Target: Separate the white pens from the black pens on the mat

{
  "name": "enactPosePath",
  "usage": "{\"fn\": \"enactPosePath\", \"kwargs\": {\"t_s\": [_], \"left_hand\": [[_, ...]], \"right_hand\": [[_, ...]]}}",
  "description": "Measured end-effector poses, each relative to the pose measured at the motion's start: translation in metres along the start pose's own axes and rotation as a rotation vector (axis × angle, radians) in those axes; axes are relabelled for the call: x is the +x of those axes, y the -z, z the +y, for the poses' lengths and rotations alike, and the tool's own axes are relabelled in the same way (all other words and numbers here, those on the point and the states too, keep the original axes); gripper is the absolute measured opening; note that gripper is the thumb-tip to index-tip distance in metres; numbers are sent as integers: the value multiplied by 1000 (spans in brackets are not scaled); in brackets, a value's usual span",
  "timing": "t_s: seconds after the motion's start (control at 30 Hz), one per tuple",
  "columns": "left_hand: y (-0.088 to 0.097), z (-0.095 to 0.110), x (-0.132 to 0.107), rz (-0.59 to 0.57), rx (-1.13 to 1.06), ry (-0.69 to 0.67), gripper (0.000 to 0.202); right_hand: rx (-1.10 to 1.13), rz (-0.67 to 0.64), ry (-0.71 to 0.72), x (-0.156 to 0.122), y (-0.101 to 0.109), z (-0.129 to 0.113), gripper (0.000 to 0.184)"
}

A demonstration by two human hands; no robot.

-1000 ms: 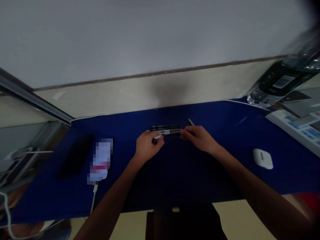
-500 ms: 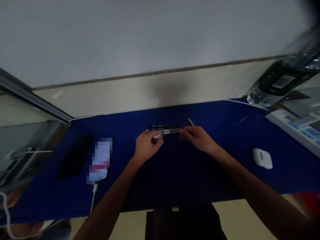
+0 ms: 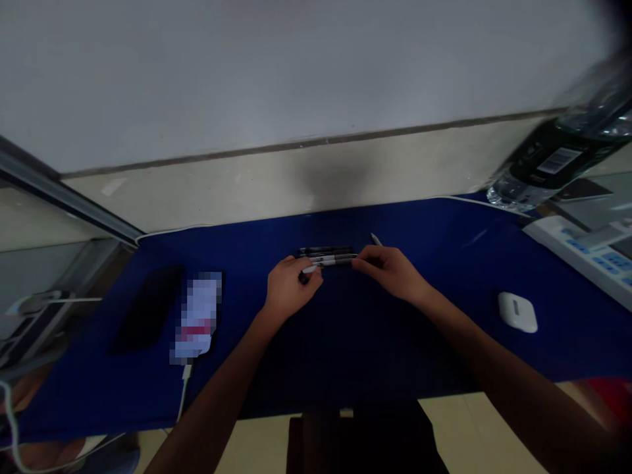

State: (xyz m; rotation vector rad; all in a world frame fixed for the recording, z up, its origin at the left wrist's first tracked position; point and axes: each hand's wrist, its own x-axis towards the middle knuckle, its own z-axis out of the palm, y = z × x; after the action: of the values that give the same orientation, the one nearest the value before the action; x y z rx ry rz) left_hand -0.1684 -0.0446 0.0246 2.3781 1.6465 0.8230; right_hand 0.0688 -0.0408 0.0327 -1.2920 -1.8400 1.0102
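Left hand and right hand, both nearly closed, grip three black markers lying side by side.

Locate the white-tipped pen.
In the head view, the white-tipped pen lies on the blue desk mat, just beyond the right hand and to the right of the black markers.

A white upper wall meets a cream lower band behind the worktop, with a metal rail at far left and pale floor beyond the near edge.
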Motion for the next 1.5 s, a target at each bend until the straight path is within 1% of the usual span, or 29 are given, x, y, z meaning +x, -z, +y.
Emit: {"fn": "enactPosePath", "kwargs": {"t_s": [0.07, 0.17, 0.23, 0.3, 0.37, 0.5, 0.57, 0.63, 0.77, 0.8, 0.87, 0.97, 1.07, 1.17, 1.37, 1.5], "left_hand": [[0, -1, 0, 3, 3, 3, 21], [0, 0, 1, -2, 4, 12, 21], [1, 0, 1, -1, -2, 16, 21], [1, 1, 0, 4, -4, 13, 21], [2, 2, 0, 1, 1, 10, 22], [2, 1, 0, -14, 5, 18, 21], [2, 1, 0, -8, 0, 23, 21], [2, 2, 1, -3, -8, 22, 21], [3, 2, 0, -21, -18, 17, 23], [2, 2, 0, -25, -16, 17, 23], [2, 1, 0, -24, -9, 14, 24], [1, 1, 0, -14, 4, 9, 23], [2, 1, 1, -9, 1, 20, 22], [3, 2, 1, -9, -10, 29, 22], [3, 1, 0, 16, -48, 32, 23], [2, 0, 1, 18, -52, 40, 23]], "right_hand": [[40, 31, 17, 0, -1, 1, 20], [52, 46, 5, 0, 0, 0, 20], [22, 28, -24, -1, 0, -1, 26], [-6, -5, -48, -1, 1, -2, 37], [-11, -11, -53, -1, 0, -2, 40], [48, 67, -12, 0, -2, -2, 24], [79, 81, -2, 0, -2, -2, 22], [67, 73, -24, -1, -1, -3, 27], [29, 6, -58, -2, 1, -5, 45], [26, 2, -56, -2, 1, -5, 46], [20, 30, -43, -2, 0, -4, 40], [48, 74, -12, 0, -2, -1, 24], [90, 83, 0, 1, -3, 2, 20], [65, 73, -18, 0, -2, 1, 24], [51, 14, -20, -2, 1, -6, 39], [84, 1, -28, -3, 1, -8, 39]]}}
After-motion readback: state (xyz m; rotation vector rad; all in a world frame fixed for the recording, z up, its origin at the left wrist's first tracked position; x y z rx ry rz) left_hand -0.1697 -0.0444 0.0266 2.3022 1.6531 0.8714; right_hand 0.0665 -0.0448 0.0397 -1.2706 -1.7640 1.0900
